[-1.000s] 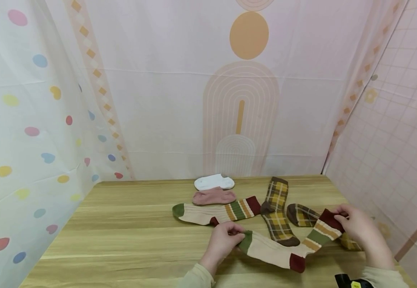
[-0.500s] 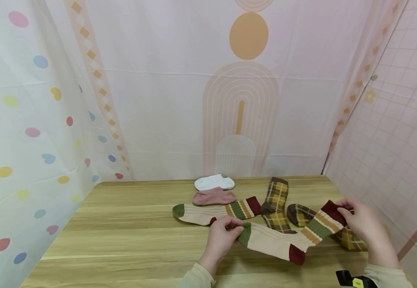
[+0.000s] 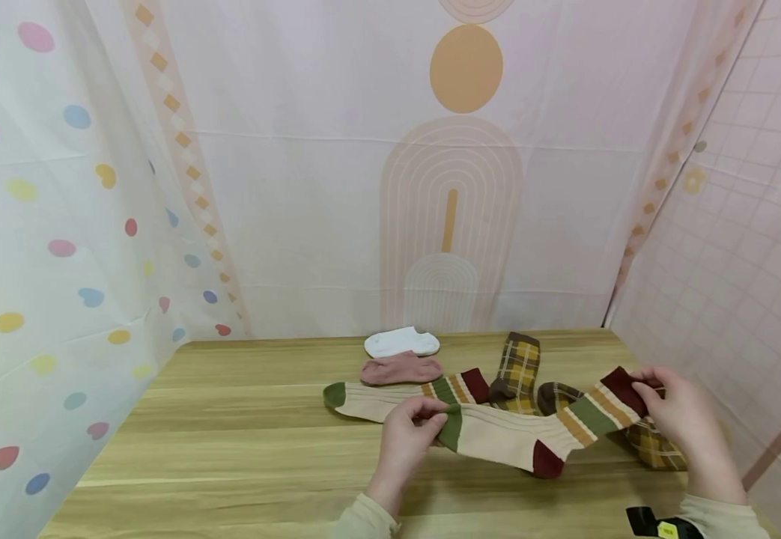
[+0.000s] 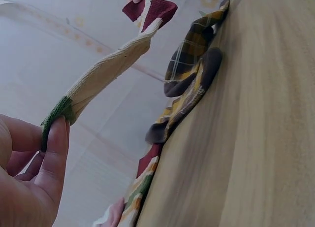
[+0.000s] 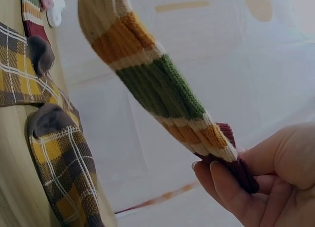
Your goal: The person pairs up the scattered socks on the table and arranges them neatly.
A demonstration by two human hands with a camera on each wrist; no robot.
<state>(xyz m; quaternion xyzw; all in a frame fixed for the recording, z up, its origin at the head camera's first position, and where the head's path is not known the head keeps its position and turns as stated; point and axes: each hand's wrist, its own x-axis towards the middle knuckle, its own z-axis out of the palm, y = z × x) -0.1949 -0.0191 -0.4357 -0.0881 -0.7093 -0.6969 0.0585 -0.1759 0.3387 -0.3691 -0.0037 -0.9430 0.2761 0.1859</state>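
A cream sock (image 3: 498, 436) with a green toe, dark red heel and striped leg is stretched between both hands above the table. My left hand (image 3: 409, 438) pinches its green toe; in the left wrist view the thumb and fingers grip that toe (image 4: 60, 111). My right hand (image 3: 676, 408) pinches the dark red cuff, and the right wrist view shows the cuff (image 5: 241, 175) between thumb and fingers. Behind it lies a matching striped sock (image 3: 370, 400), partly hidden by the held one. Two yellow-brown plaid socks, one upright on the table (image 3: 520, 367) and one farther right (image 3: 656, 445), lie partly covered.
A pink ankle sock (image 3: 400, 368) and a white ankle sock (image 3: 400, 342) lie at the back of the wooden table (image 3: 228, 434). Patterned curtains (image 3: 309, 187) hang behind and on both sides.
Both hands have raised the held sock and shifted it slightly away from the near edge. It now covers more of the striped sock and the plaid socks behind it.
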